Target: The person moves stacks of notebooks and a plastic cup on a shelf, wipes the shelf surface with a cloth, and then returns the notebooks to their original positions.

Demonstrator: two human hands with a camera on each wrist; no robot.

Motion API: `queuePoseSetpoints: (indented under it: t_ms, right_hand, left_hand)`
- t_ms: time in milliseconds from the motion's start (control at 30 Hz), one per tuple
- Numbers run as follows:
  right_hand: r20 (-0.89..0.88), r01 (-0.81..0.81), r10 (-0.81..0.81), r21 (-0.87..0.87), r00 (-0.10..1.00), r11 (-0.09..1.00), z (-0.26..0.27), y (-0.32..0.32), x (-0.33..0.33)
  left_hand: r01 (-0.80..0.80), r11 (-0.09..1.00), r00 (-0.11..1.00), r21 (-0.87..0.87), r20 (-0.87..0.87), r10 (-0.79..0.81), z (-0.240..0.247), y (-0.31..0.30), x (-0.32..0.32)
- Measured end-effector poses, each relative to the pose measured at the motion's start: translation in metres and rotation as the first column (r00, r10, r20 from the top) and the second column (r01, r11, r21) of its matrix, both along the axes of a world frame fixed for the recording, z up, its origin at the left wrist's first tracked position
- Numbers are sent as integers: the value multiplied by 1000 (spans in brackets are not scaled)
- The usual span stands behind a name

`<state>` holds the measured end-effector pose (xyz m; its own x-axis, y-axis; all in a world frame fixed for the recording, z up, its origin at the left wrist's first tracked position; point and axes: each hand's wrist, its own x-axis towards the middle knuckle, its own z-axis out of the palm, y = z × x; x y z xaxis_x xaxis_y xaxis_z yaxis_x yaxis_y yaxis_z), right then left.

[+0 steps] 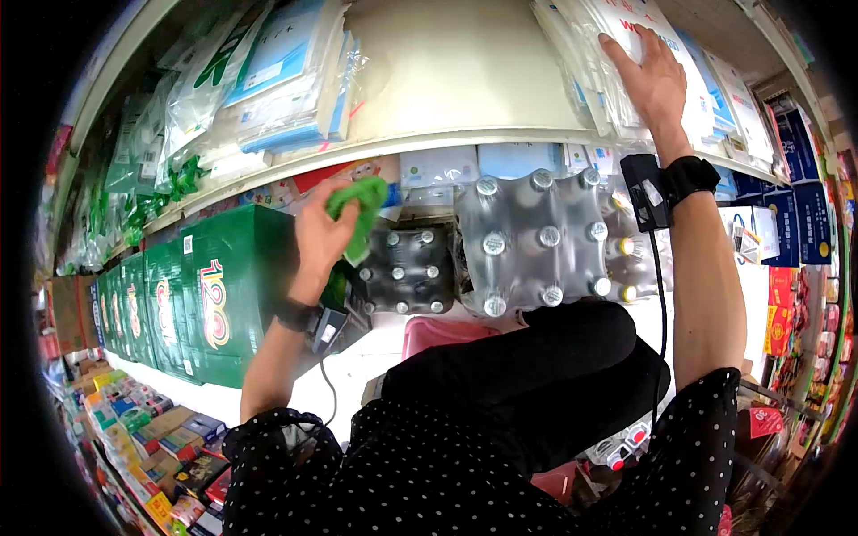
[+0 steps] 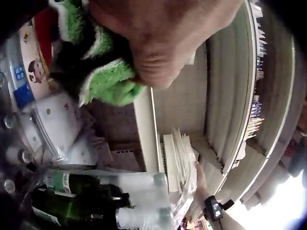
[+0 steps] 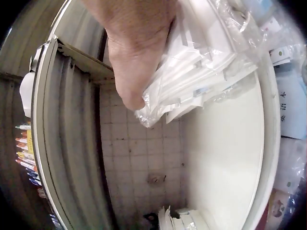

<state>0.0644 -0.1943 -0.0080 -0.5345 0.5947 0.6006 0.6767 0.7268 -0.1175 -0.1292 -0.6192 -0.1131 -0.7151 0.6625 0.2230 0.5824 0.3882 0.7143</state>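
Observation:
A green cloth (image 1: pixel 368 207) is gripped in my left hand (image 1: pixel 323 234), just in front of the shelf's front edge. Up close in the left wrist view, the cloth (image 2: pixel 111 86) shows white edging and bunches under the fingers of that hand (image 2: pixel 160 36). My right hand (image 1: pixel 659 89) rests with spread fingers on a stack of plastic-wrapped notebooks (image 1: pixel 585 67) at the right of the shelf. The right wrist view has this hand (image 3: pixel 136 52) against the side of the stack (image 3: pixel 201 72); its other fingers are hidden there.
The shelf board (image 1: pixel 447 76) runs between two groups of packages, with more notebooks (image 1: pixel 290 80) at its left. Below stand wrapped bottles (image 1: pixel 536 237), darker bottles (image 1: pixel 407 268) and green cartons (image 1: pixel 214 295). A pink stool (image 1: pixel 438 334) is near the knees.

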Motion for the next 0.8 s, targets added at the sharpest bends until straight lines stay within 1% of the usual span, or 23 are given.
queuePoseSetpoints:
  t_ms: [67,100,167,200,233,267,333,367,467,533,567,600,667,700,733,800]
  right_hand:
    - [21,-7,7,-3,1000,1000,0,0,1]
    - [12,-25,25,-9,1000,1000,-1,1,2]
    - [-11,-64,64,-12,998,998,0,2,2]
    - [-7,-50,49,-10,999,999,2,3,1]
    - [0,-30,30,-9,1000,1000,1,4,1]
    - [8,-9,9,-12,1000,1000,1,2,1]
    - [-99,-10,11,9,995,1000,14,-17,1]
    - [-153,-13,16,21,988,1000,22,-24,2]
    - [-115,-23,17,-54,993,998,32,-32,1]
    - [-37,-35,35,-15,999,999,8,-5,1]
    - [4,-40,40,9,999,999,5,-3,0]
    - [9,-33,33,3,999,999,3,0,1]
    - [10,-10,10,-9,1000,1000,1,3,0]
    - [3,9,-9,18,1000,1000,-1,3,0]
    - [-3,0,0,22,1000,1000,0,5,0]
    - [-5,-24,24,16,1000,1000,-1,4,1]
  left_hand:
    - [-228,967,973,117,-2,230,6,-2,7]
    - [-213,968,959,133,-160,233,8,0,5]
    - [-220,967,921,128,-299,249,0,9,-1]
    - [-219,967,895,131,-368,253,-3,15,-3]
    - [-207,976,900,69,-378,217,-7,22,-3]
    - [-222,973,896,57,-381,227,-8,30,1]
    - [-258,966,886,29,-392,249,-10,44,9]
    - [-217,975,879,55,-423,219,-7,48,11]
    - [-78,997,922,19,-378,79,2,65,26]
    - [10,1000,953,-29,-301,-18,4,84,33]
    - [58,997,964,-47,-259,-68,5,90,35]
    - [145,986,967,-78,-199,-158,5,90,32]
    - [327,937,938,-126,-82,-338,3,80,12]
    - [530,831,810,-167,-189,-555,5,70,12]
    - [577,749,768,-326,-94,-633,7,57,17]
    - [521,786,790,-333,-160,-591,-15,35,14]
